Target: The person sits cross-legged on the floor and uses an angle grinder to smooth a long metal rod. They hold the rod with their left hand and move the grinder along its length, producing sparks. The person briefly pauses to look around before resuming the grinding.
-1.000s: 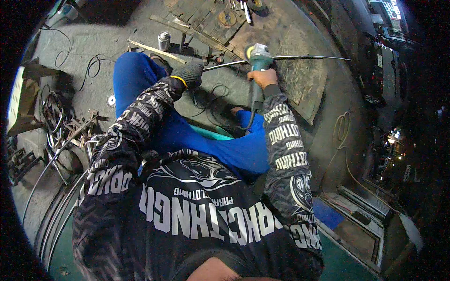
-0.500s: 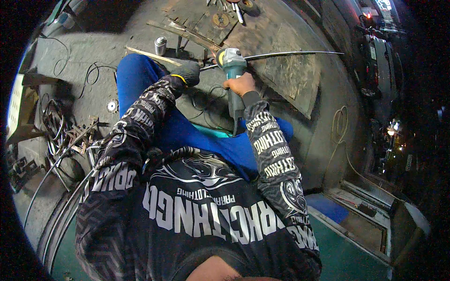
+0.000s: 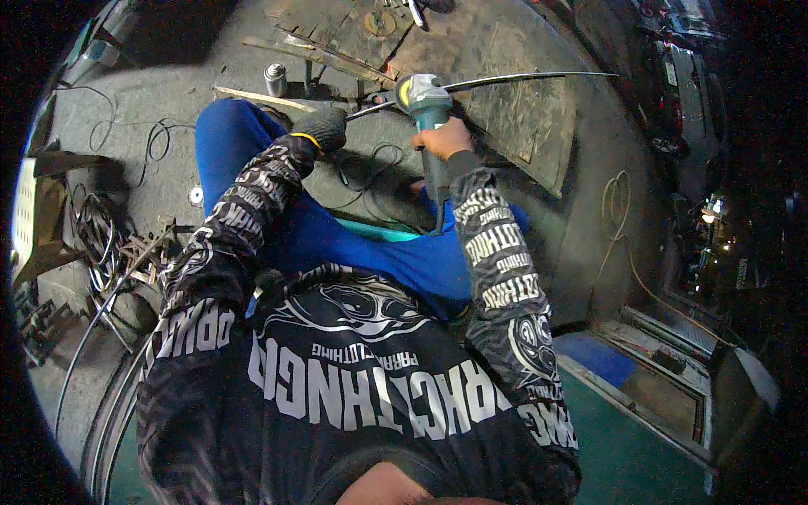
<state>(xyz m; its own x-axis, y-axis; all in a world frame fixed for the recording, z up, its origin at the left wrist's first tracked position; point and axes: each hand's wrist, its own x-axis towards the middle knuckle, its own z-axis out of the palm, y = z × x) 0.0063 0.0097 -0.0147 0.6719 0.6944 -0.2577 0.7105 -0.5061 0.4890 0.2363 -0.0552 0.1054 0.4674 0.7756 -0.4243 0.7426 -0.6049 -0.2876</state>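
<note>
My right hand (image 3: 446, 140), bare, is wrapped round the body of a teal and grey angle grinder (image 3: 432, 115). The grinder's head, with a yellowish disc (image 3: 404, 91), sits against a thin metal rod (image 3: 530, 76); whether the disc touches it, I cannot tell. My left hand (image 3: 321, 129), in a dark grey knit glove with a yellow cuff, is closed at the rod's near left end. A short stretch of rod shows between glove and grinder. From there the rod runs right, over a worn wooden board (image 3: 526, 126). The grinder's cord hangs down between my legs.
A silver spray can (image 3: 275, 80) stands beyond my left knee, near a wood strip (image 3: 265, 99). Black cable (image 3: 370, 168) loops on the floor between my arms. Metal scraps (image 3: 147, 255) and coiled hoses (image 3: 97, 227) lie left. A pale cord (image 3: 619, 206) lies right.
The angle grinder has slid right along the rod, away from my left hand, baring more rod between them. My left hand keeps its hold. The whole view has shifted slightly.
</note>
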